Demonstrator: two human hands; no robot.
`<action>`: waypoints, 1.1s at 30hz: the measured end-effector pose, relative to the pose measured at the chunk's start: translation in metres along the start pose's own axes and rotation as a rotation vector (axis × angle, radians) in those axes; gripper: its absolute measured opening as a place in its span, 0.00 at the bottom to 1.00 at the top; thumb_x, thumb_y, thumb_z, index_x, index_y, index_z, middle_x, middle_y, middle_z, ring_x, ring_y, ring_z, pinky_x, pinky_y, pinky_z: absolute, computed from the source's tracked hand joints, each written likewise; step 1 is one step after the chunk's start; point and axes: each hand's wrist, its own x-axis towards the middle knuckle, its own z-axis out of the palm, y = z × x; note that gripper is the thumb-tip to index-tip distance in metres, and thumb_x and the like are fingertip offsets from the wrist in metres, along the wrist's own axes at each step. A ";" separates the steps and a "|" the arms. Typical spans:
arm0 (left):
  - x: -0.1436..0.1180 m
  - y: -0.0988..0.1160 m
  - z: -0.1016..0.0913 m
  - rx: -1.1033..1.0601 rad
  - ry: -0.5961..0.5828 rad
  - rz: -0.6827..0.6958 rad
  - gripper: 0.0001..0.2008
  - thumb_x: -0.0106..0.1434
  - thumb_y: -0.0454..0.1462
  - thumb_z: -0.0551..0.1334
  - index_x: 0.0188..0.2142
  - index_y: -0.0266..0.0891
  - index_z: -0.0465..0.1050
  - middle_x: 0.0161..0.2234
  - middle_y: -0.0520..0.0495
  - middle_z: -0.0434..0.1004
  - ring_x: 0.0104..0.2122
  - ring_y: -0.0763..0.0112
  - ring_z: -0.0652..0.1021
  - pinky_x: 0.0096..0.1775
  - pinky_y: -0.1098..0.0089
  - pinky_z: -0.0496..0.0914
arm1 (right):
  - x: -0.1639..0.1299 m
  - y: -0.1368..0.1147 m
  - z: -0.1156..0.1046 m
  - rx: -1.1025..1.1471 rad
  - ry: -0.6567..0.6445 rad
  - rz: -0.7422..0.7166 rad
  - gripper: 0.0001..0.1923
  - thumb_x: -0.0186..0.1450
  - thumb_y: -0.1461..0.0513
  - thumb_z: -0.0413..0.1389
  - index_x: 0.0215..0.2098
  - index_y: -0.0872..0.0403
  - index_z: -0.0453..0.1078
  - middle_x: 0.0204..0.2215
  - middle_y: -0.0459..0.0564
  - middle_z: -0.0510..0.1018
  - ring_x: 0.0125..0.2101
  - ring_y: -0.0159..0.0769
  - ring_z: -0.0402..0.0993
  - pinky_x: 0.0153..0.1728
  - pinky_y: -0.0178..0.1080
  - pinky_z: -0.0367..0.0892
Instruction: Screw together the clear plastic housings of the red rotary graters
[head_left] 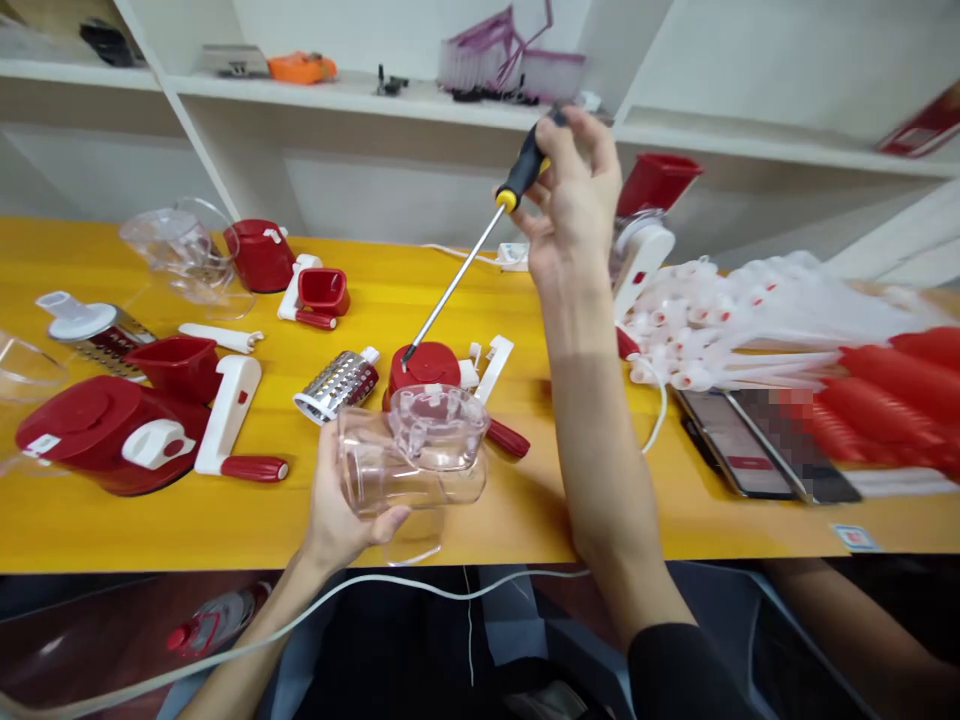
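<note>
Left hand (341,500) — fingers wrapped around a clear housing (420,450), held just above the near edge of the yellow bench (525,520). Right hand (574,200) — fingers pinched on the handle of a screwdriver (465,265), raised, its tip resting on a red base (424,365) behind the housing. Grater drum (337,385) lies beside it, phones (757,440) to the right. Judgement: keep the shaft in line with the screw and steady the housing.

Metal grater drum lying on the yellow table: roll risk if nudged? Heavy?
The grater drum lies on its side and looks tapered, so a nudge would probably roll it in a curve. Thin perforated metal suggests light, stiff. The holes may give grip but could be sharp.
</note>
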 end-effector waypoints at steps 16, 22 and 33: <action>-0.001 0.007 0.001 0.066 -0.014 -0.159 0.43 0.45 0.43 0.77 0.55 0.42 0.56 0.51 0.39 0.73 0.51 0.51 0.80 0.55 0.47 0.75 | 0.002 -0.034 -0.155 -0.266 0.618 -0.189 0.31 0.70 0.56 0.46 0.68 0.53 0.45 0.48 0.52 0.69 0.37 0.10 0.63 0.39 0.20 0.69; 0.000 0.010 0.001 0.057 -0.036 -0.108 0.39 0.48 0.41 0.76 0.54 0.43 0.57 0.49 0.40 0.74 0.50 0.53 0.81 0.53 0.50 0.77 | -0.019 -0.009 -0.189 -0.432 0.698 -0.418 0.30 0.67 0.55 0.50 0.64 0.57 0.52 0.49 0.52 0.69 0.38 0.10 0.63 0.43 0.22 0.70; 0.000 0.007 0.002 0.047 -0.031 -0.112 0.40 0.47 0.42 0.76 0.54 0.43 0.56 0.49 0.41 0.74 0.50 0.54 0.81 0.53 0.51 0.77 | -0.062 0.010 -0.161 -0.643 0.454 -0.662 0.34 0.61 0.43 0.53 0.57 0.53 0.60 0.55 0.52 0.66 0.47 0.18 0.67 0.44 0.29 0.76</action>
